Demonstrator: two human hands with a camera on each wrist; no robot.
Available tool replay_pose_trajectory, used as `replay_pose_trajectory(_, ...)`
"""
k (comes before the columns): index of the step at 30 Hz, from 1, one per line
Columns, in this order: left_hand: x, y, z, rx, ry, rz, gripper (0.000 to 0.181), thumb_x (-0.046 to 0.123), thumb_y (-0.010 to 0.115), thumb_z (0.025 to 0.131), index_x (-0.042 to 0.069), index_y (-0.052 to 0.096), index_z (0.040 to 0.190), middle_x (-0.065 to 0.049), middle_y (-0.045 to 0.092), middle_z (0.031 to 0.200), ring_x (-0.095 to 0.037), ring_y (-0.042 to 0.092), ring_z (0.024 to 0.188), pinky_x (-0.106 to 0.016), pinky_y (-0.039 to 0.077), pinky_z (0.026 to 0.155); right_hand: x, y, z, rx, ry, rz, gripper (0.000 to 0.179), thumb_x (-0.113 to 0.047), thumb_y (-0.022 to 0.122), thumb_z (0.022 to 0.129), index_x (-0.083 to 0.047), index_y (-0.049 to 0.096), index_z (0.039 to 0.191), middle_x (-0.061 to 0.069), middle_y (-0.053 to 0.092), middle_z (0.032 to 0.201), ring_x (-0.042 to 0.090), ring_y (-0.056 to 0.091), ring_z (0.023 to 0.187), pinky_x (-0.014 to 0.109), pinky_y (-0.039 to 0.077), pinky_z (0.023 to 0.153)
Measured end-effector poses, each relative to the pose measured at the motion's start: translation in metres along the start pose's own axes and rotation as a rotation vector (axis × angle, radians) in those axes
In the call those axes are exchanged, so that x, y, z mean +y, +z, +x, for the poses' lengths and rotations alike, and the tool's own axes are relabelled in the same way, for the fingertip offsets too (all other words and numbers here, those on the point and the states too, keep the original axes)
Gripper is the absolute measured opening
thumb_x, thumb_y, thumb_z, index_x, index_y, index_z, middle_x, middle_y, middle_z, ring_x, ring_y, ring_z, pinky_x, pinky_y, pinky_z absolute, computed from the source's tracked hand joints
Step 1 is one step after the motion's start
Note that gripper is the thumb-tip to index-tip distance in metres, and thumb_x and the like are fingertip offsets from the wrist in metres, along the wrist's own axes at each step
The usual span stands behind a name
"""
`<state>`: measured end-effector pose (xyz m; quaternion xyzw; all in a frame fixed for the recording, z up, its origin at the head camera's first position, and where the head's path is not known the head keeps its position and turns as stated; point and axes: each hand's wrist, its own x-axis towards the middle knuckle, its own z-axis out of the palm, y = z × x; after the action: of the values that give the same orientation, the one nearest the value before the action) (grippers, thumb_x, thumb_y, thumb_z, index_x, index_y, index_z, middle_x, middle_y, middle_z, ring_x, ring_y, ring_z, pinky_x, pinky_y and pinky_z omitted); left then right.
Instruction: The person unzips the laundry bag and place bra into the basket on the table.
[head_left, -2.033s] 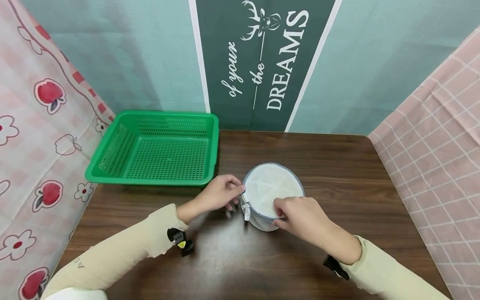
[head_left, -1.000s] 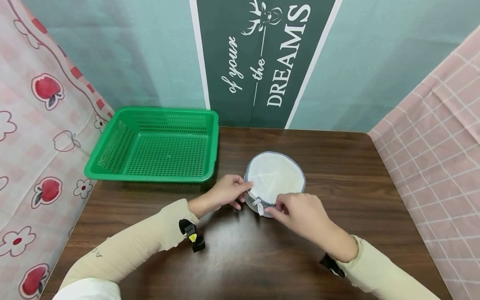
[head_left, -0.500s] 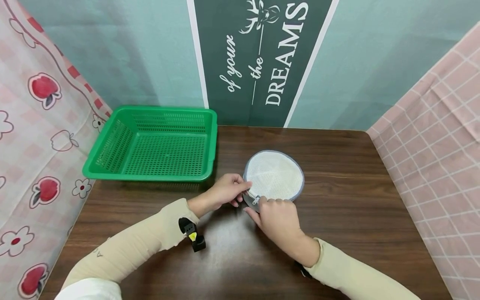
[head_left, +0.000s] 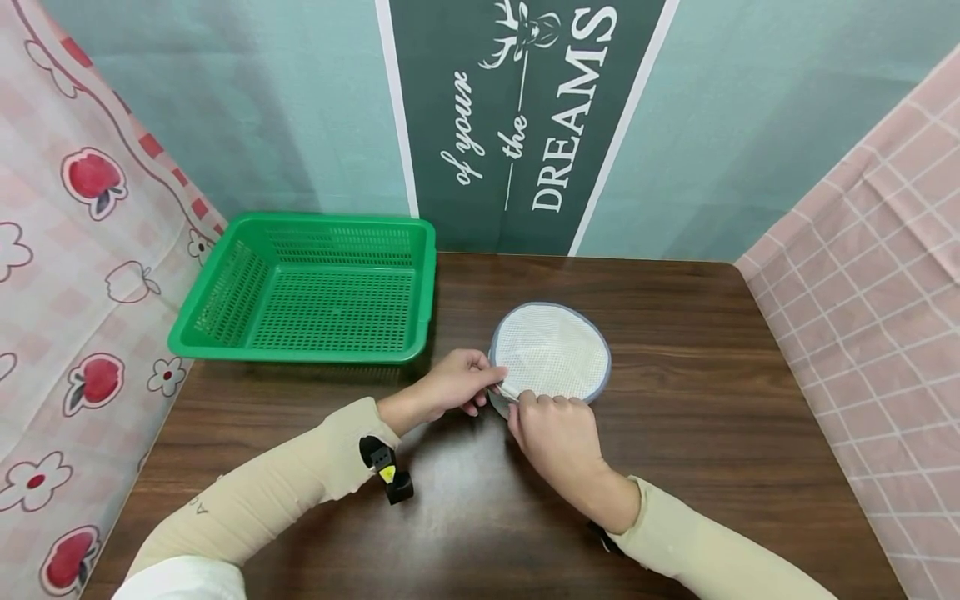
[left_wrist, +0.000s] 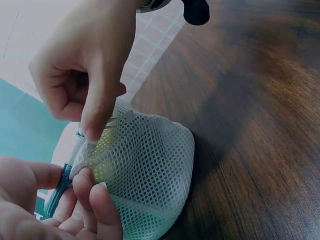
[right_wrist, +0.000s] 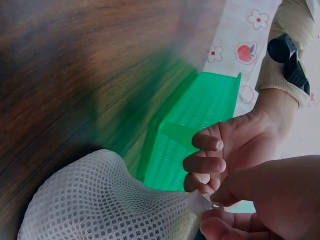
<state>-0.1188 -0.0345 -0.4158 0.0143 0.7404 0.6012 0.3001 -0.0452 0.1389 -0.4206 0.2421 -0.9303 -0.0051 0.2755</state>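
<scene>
A round white mesh laundry bag (head_left: 551, 350) with a blue-grey rim sits on the brown table, its side sagging. My left hand (head_left: 459, 382) pinches the bag's rim at the front left; the left wrist view shows the blue edging (left_wrist: 59, 192) between thumb and fingers of that hand. Close beside it, my right hand (head_left: 557, 433) pinches the zipper pull, whose metal end (right_wrist: 216, 205) peeks out between thumb and finger in the right wrist view. A white tab (right_wrist: 197, 202) lies against those fingertips. Most of the zipper is hidden under the hands.
To the left behind my left hand stands a green plastic basket (head_left: 337, 312) with slotted walls. Behind the table (head_left: 675, 333) hangs a teal cloth with printed words, with a fruit-patterned cloth (head_left: 93, 383) at left and a pink checked one (head_left: 877, 250) at right.
The bag has moved slightly back and its side has sunk lower. My right hand has shifted left from the front right rim to the zipper pull, now covering it. My left hand keeps its pinch.
</scene>
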Motion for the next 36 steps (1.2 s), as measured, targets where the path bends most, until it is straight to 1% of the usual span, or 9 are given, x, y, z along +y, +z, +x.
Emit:
replay_pose_trajectory(5,0.000,0.000,0.000,0.003,-0.002,0.004,0.025,0.021,0.066,0.101,0.006,0.057,0.083,-0.016,0.071,0.088,-0.009,0.052,0.055,-0.019,0.049,0.045,0.002,-0.002,-0.004,0.005,0.012,0.052,0.033,-0.011,0.070,0.082,-0.010,0.046,0.059,-0.001,0.042,0.046,0.015,0.041,0.037,0.030,0.032,0.032)
replay_pose_trajectory(9,-0.001,0.000,0.000,-0.001,0.000,0.001,0.025,0.021,0.065,0.101,0.006,0.057,0.083,-0.018,0.071,0.090,-0.009,0.052,0.055,-0.019,0.049,0.045,0.004,-0.005,-0.004,-0.019,0.037,0.107,0.031,-0.009,0.070,0.082,-0.009,0.047,0.061,-0.001,0.043,0.048,0.016,0.043,0.039,0.031,0.033,0.032)
replay_pose_trajectory(13,-0.001,0.000,0.000,-0.007,0.008,0.003,0.025,0.021,0.064,0.102,0.006,0.056,0.083,-0.017,0.071,0.089,-0.010,0.052,0.055,-0.020,0.049,0.046,0.006,-0.008,-0.004,-0.044,0.058,0.146,0.031,-0.009,0.070,0.082,-0.009,0.047,0.062,-0.001,0.045,0.049,0.017,0.045,0.040,0.031,0.035,0.031)
replay_pose_trajectory(20,0.001,0.001,0.000,-0.014,0.021,0.014,0.024,0.020,0.062,0.103,0.005,0.055,0.086,-0.017,0.070,0.087,-0.011,0.053,0.054,-0.021,0.050,0.045,0.009,-0.010,-0.004,-0.067,0.084,0.201,0.032,-0.008,0.068,0.083,-0.011,0.044,0.061,-0.005,0.039,0.048,0.012,0.040,0.040,0.029,0.033,0.030)
replay_pose_trajectory(23,0.001,0.001,0.000,-0.021,0.023,0.019,0.023,0.020,0.061,0.104,0.005,0.054,0.088,-0.017,0.069,0.088,-0.012,0.054,0.053,-0.021,0.051,0.045,0.010,-0.010,-0.004,-0.063,0.082,0.211,0.032,-0.007,0.068,0.082,-0.012,0.044,0.061,-0.005,0.038,0.049,0.011,0.039,0.040,0.029,0.033,0.031)
replay_pose_trajectory(30,0.003,0.000,0.000,-0.037,0.030,0.013,0.020,0.017,0.060,0.104,0.004,0.052,0.090,-0.021,0.070,0.093,-0.013,0.054,0.052,-0.022,0.053,0.045,0.012,-0.011,-0.004,-0.055,0.078,0.230,0.034,-0.007,0.068,0.082,-0.013,0.042,0.060,-0.008,0.032,0.050,0.007,0.031,0.043,0.026,0.029,0.032)
replay_pose_trajectory(34,0.004,0.000,-0.001,-0.042,0.028,0.008,0.020,0.015,0.059,0.104,0.004,0.051,0.089,-0.022,0.069,0.093,-0.014,0.053,0.053,-0.023,0.054,0.044,0.013,-0.011,-0.004,-0.052,0.075,0.229,0.034,-0.007,0.068,0.082,-0.013,0.042,0.061,-0.008,0.033,0.050,0.008,0.031,0.043,0.027,0.029,0.032)
replay_pose_trajectory(36,0.004,-0.001,-0.001,-0.049,0.036,0.005,0.020,0.014,0.058,0.104,0.004,0.050,0.089,-0.021,0.068,0.091,-0.014,0.053,0.053,-0.024,0.054,0.045,0.014,-0.011,-0.004,-0.049,0.074,0.228,0.033,-0.006,0.067,0.082,-0.013,0.043,0.061,-0.008,0.034,0.050,0.008,0.032,0.043,0.027,0.029,0.032)
